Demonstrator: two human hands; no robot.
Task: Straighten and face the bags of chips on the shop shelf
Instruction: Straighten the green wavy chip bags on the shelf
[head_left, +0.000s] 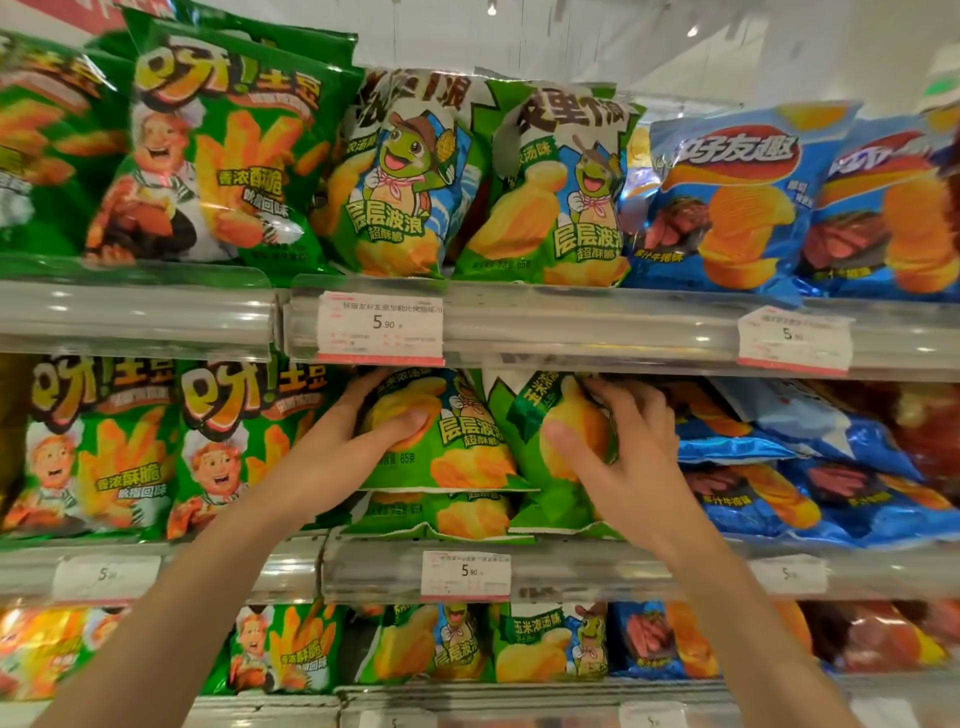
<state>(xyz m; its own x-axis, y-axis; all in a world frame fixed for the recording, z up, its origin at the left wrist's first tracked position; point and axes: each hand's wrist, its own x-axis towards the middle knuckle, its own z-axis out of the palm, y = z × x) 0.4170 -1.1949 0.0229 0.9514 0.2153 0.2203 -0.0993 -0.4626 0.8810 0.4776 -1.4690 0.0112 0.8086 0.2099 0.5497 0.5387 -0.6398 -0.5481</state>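
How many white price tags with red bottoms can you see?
3: price tag and price tag on the top shelf rail, price tag on the middle rail. Paler labels look blurred; more may be hidden.

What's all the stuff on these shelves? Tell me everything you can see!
Cartoon-chef chip bags: at least six, green, left side of all three shelves.
Turtle chip bags, top shelf: two, green and blue, upright, middle.
Turtle chip bags, middle shelf: two held at front, more lying underneath, green.
Turtle chip bags, bottom shelf: two, green, middle.
Blue chip bags: several, blue with orange chips, right side; the middle-shelf ones lie slumped.
Price tags: about six, white with red edge, on the shelf rails.
Shelf rails: three, clear plastic.
Left hand: one, gripping the left turtle bag.
Right hand: one, gripping the tilted right turtle bag.
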